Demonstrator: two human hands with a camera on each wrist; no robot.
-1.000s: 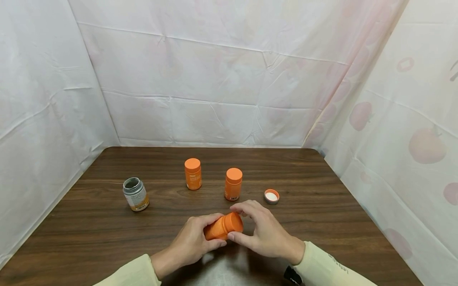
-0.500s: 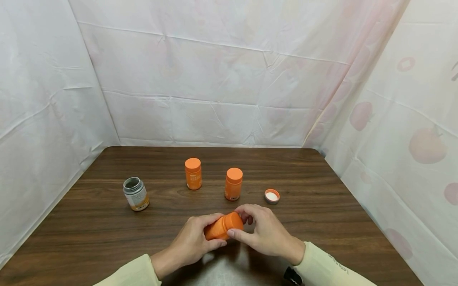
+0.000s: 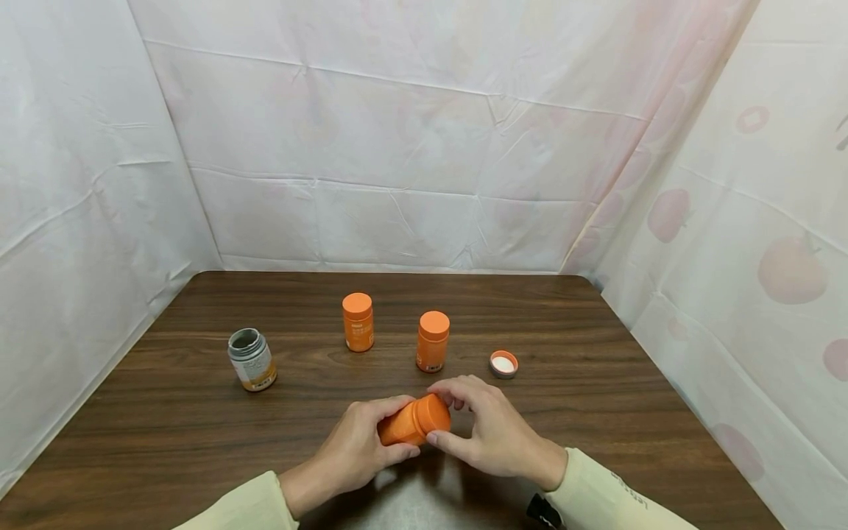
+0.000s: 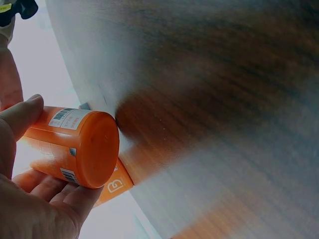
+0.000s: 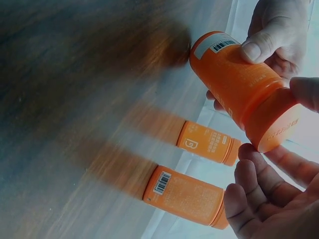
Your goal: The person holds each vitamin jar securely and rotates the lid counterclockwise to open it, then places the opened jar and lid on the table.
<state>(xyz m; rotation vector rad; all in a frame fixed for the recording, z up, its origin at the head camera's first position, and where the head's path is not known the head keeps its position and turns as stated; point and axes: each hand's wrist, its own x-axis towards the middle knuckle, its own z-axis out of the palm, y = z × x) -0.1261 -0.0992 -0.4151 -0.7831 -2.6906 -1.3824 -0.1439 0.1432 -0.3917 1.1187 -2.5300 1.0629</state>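
My left hand [image 3: 354,445] grips an orange bottle [image 3: 400,425] by its body, thumb on the near side, and holds it tilted just above the table's near part. The bottle's orange cap [image 3: 434,414] is on and points to the right. Around that cap, my right hand [image 3: 497,430] has its thumb on one side and its index finger on the other. In the right wrist view, the remaining fingers [image 5: 244,177] curl beside the cap. The bottle's base and barcode label [image 4: 70,118] show in the left wrist view.
Two capped orange bottles stand upright farther back, one left [image 3: 358,324] and one right [image 3: 433,342]. An uncapped grey jar [image 3: 252,361] stands on the left. An orange-rimmed lid [image 3: 503,365] lies inside-up on the right. White sheeting [image 3: 397,147] encloses the wooden table [image 3: 583,412].
My right thumb and fingers have shifted back and forth around the cap. My left hand and the bottle have stayed in place, and the cap is still on.
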